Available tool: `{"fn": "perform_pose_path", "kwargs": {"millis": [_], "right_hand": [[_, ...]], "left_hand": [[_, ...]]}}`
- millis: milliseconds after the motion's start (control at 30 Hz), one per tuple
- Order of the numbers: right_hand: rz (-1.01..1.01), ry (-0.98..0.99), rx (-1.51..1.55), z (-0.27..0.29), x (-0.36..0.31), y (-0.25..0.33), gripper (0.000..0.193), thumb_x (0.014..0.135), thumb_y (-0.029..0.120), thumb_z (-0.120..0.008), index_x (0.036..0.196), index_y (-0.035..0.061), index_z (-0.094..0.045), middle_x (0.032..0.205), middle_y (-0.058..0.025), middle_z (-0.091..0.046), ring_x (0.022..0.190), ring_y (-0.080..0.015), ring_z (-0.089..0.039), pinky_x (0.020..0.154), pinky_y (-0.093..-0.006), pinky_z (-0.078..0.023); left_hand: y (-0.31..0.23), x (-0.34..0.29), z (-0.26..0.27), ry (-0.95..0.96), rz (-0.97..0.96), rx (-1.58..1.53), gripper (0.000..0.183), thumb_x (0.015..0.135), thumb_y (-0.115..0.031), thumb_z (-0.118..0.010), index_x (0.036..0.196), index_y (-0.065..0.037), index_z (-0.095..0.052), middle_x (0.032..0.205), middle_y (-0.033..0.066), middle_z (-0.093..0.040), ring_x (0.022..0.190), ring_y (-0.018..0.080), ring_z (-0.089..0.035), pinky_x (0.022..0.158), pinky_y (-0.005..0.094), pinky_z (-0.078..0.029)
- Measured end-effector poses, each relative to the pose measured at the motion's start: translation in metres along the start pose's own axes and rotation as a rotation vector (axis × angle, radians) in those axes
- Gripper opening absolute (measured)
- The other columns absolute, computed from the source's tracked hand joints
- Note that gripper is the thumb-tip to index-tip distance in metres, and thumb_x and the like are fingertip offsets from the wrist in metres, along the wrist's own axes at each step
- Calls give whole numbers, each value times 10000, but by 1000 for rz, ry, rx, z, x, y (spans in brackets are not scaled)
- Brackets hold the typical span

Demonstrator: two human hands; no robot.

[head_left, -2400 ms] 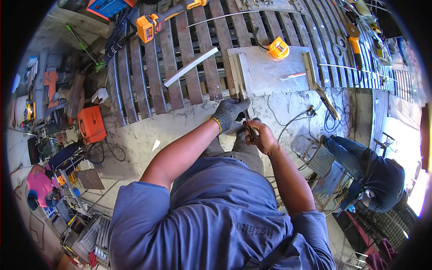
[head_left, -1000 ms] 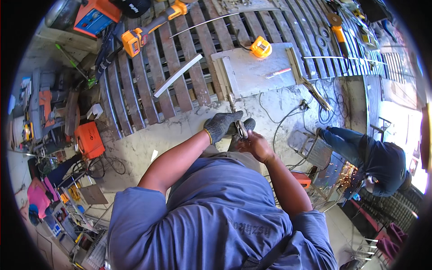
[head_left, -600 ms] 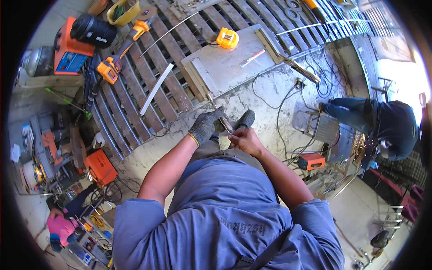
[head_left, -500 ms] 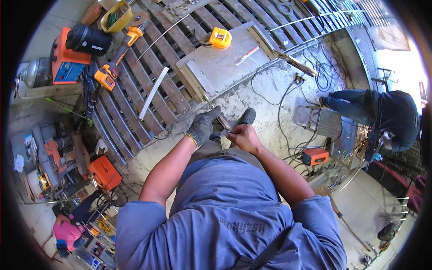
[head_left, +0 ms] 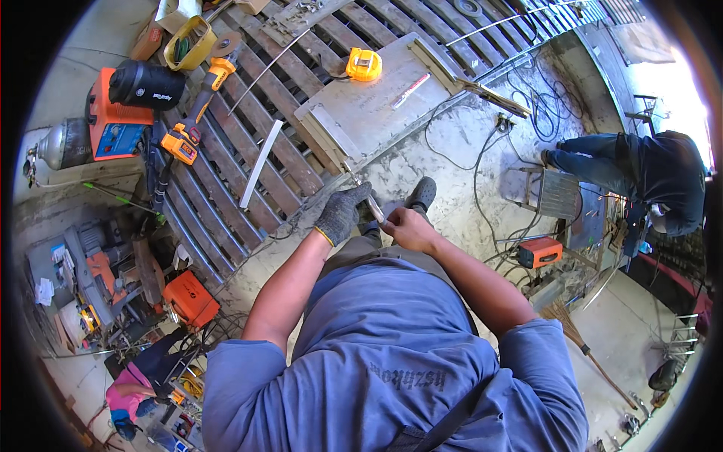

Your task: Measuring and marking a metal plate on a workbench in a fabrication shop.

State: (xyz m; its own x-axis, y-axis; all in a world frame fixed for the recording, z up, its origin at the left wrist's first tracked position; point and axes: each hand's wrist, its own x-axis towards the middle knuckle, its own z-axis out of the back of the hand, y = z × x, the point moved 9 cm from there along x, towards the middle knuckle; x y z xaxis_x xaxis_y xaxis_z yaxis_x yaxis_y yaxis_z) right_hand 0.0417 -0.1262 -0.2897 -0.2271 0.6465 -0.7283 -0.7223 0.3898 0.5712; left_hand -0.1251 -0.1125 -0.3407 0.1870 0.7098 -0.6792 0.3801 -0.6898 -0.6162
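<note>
Left hand (head_left: 339,215), gloved, grasps a metal tool (head_left: 375,210); right hand (head_left: 408,228) pinches its end. Metal plate (head_left: 373,113), twelve o'clock: edge strips (head_left: 324,135) in place, fastening unclear.

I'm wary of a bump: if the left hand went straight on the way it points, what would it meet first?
Probably the near edge of the metal plate, up and ahead of the left hand and the metal tool it holds; their heights are hard to judge.

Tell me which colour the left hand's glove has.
The glove is dark grey with a yellow cuff edge; it shows best in the head view.
</note>
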Motion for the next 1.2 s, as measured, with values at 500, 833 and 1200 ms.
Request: {"fn": "perform_pose_path", "kwargs": {"millis": [500,833,1200], "right_hand": [[0,238,210,-36,7,11,409,907,344,-766,805,-51,-734,652,-94,-668,542,-136,-623,578,-337,-534],[98,280,199,-63,10,39,458,948,399,-722,813,-39,-723,653,-80,-667,552,-143,-632,559,-334,-528],[-21,296,383,-81,17,31,389,940,349,-754,832,-20,-694,692,-64,-689,521,-140,-617,496,-312,-514]], "left_hand": [[-7,-12,5,81,155,-108,240,1016,-272,-618,1016,-55,-720,844,57,-722,750,152,-683,734,293,-546],[-30,-10,26,1,130,-10,272,992,-328,-645,915,-74,-706,781,41,-687,668,167,-657,636,305,-532],[-42,3,38,-126,125,344,319,955,-344,-665,815,-59,-704,682,52,-662,537,161,-602,472,319,-453]]}}
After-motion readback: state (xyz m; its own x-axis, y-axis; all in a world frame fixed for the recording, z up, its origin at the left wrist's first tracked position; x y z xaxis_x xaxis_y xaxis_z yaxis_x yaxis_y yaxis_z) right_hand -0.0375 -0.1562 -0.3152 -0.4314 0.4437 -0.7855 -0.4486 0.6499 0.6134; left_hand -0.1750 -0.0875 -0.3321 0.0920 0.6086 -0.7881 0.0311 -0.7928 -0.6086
